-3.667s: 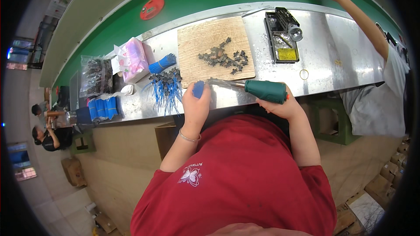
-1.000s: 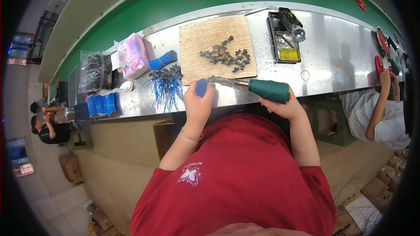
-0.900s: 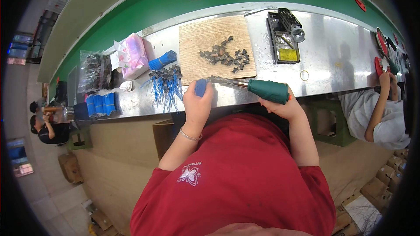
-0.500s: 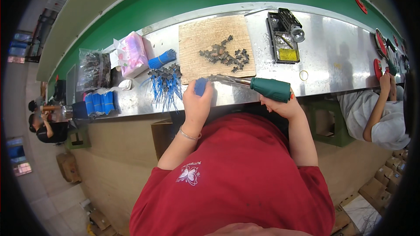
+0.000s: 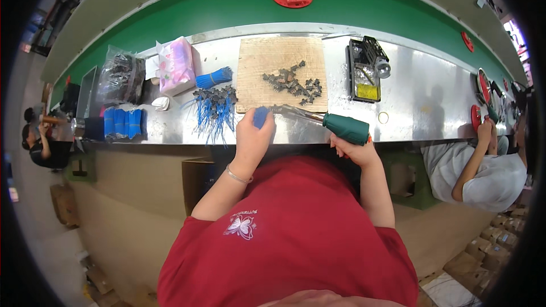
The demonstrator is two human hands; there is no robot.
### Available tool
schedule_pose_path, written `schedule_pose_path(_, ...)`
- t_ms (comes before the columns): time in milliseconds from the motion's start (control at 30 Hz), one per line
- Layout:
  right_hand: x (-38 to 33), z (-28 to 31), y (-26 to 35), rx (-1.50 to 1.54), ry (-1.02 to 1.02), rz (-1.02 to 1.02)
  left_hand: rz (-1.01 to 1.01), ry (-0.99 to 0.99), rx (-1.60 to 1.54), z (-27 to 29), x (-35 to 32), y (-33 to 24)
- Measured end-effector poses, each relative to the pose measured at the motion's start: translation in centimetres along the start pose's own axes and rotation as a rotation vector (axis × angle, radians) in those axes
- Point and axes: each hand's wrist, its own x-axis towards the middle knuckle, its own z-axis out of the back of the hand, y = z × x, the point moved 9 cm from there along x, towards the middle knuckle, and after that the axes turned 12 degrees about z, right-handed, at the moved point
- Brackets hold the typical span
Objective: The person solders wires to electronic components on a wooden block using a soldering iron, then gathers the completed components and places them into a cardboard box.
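Note:
A bundle of blue wires (image 5: pixel 261 116) is gripped in my left hand (image 5: pixel 252 138), its end showing above the thumb and fingers. My right hand (image 5: pixel 359 151) is wrapped round the handle of a green soldering gun (image 5: pixel 347 129). The metal tip points left and reaches close to the wire bundle; whether it touches I cannot tell. Just beyond lies a wooden board (image 5: pixel 250 74) with small dark connector parts (image 5: pixel 293 82) scattered over it. Left of the board, blue wires with dark parts on their ends (image 5: pixel 215 102) lie in a loose heap, below a tied blue wire bundle (image 5: pixel 215 77).
A black soldering stand (image 5: pixel 354 74) with a yellow sponge (image 5: pixel 367 92) stands right of the board. At the left are a pink tissue pack (image 5: pixel 176 68), a plastic bag of dark parts (image 5: pixel 120 77) and more blue wire bundles (image 5: pixel 123 123). Another person (image 5: pixel 475 170) works at the far right.
The view has tilted, so the bench sits a little lower in the picture. Both hands keep their holds, and the gun now slants down more toward my right hand.

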Motion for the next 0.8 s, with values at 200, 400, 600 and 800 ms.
schedule_pose_path(200,0.1,-0.2,0.4,-0.031,0.02,0.078,0.032,0.061,0.009,0.5,0.0,0.1)
schedule_pose_path(400,0.1,0.2,-1.1,0.026,0.028,0.003,-0.041,-0.089,0.16,5.7,0.1,-3.4)
schedule_pose_path(600,0.9,0.0,0.5,0.178,0.12,0.232,-0.139,-0.14,0.159,5.5,0.3,-5.9)
schedule_pose_path(800,0.9,0.4,0.9,0.325,0.026,0.27,-0.347,0.066,0.32,-0.4,0.2,-6.0)
